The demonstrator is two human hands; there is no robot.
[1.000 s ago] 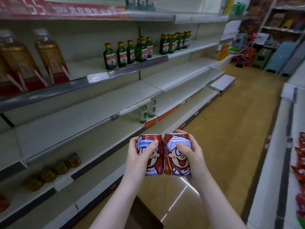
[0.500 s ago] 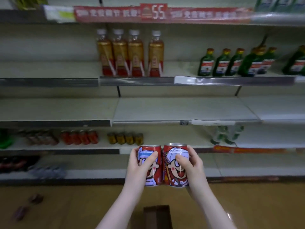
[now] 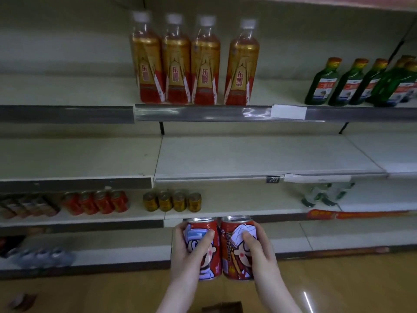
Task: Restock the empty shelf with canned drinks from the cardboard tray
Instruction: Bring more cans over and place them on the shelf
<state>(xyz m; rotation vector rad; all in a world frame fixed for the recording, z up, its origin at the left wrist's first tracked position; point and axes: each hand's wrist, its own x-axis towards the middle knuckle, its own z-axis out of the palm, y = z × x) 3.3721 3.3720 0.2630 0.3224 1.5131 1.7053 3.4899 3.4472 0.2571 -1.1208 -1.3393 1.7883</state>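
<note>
I hold two red cans with a cartoon face, upright and touching side by side, in front of the shelving. My left hand [image 3: 188, 251] grips the left can [image 3: 208, 265]. My right hand [image 3: 259, 254] grips the right can [image 3: 232, 256]. Above them lies a bare pale shelf board [image 3: 259, 159] with nothing standing on it. A dark corner of the cardboard tray [image 3: 223, 307] shows at the bottom edge, between my forearms.
Several gold-and-red bottles [image 3: 194, 64] and green bottles [image 3: 361, 82] stand on the upper shelf. Small gold cans [image 3: 172, 201] and red cans [image 3: 96, 202] sit on the shelf just behind my hands. Clear bottles [image 3: 325, 195] stand at the right. Wooden floor [image 3: 338, 281] lies below.
My view has swung left from the aisle to face the shelving and come closer. Both hands keep the two cans together, now nearer the lower shelves.
</note>
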